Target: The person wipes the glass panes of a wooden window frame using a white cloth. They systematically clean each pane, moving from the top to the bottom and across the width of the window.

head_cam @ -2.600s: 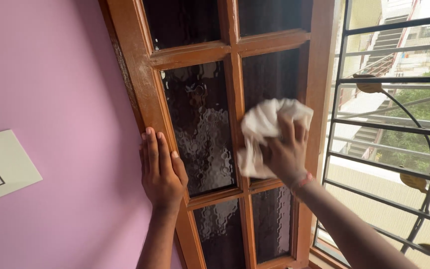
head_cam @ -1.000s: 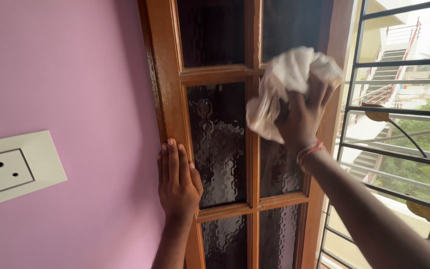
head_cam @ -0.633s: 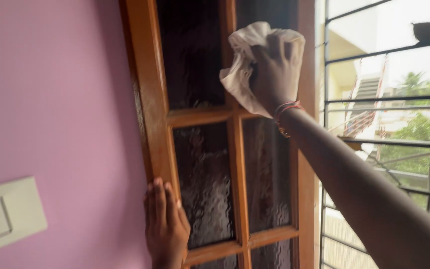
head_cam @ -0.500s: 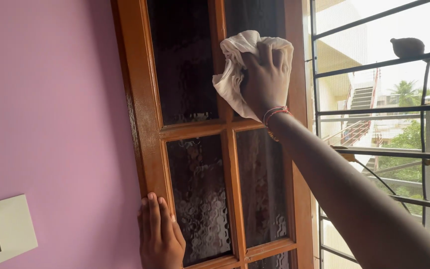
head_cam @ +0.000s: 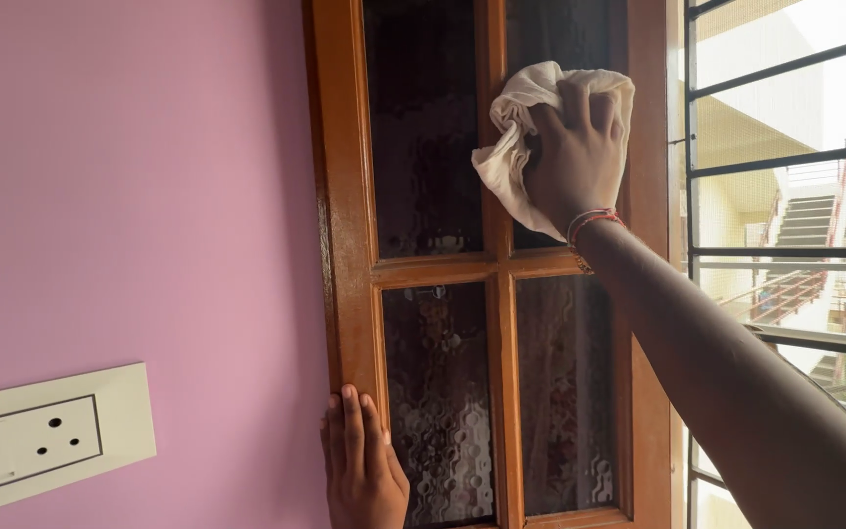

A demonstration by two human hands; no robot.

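A brown wooden window shutter (head_cam: 349, 196) with dark patterned glass panes stands open against the pink wall. My right hand (head_cam: 580, 157) presses a crumpled white cloth (head_cam: 516, 147) against the upper right pane, beside the middle wooden bar. A thread band circles that wrist. My left hand (head_cam: 362, 472) lies flat on the shutter's left stile near the bottom of the view, fingers together and pointing up, holding nothing.
A white wall socket plate (head_cam: 46, 441) sits on the pink wall (head_cam: 129, 196) at lower left. To the right, a black metal window grille (head_cam: 785, 167) covers the opening, with buildings, stairs and trees outside.
My right hand has carried the cloth up from the middle right pane to the upper right pane. My left hand has stayed flat on the left stile. The view has tilted upward.
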